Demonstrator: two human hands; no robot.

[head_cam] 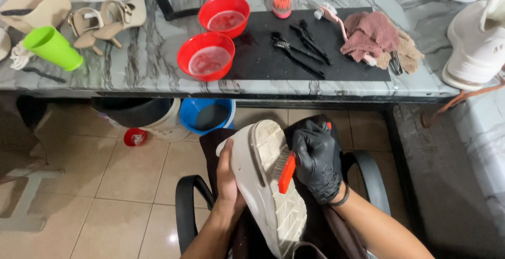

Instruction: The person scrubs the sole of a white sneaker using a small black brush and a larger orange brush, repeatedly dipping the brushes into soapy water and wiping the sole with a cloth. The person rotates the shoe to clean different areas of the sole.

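A white sneaker (263, 175) lies sole-up over my lap, its patterned sole facing me. My left hand (227, 177), bare, grips the shoe's left side from underneath. My right hand (317, 159) wears a black glove and is closed on an orange-red brush (286, 172), whose bristles press against the sole near its middle. A dark cloth (315, 222) covers my lap under the shoe.
A marble counter (147, 59) ahead carries two red bowls (205, 55) of water, a black mat (273, 54) with black brushes, a pink rag (370, 34), a green cup (51, 47) and heeled sandals (102, 21). Another white shoe (473, 48) stands right. Buckets (206, 116) sit below; chair arms (189, 206) flank me.
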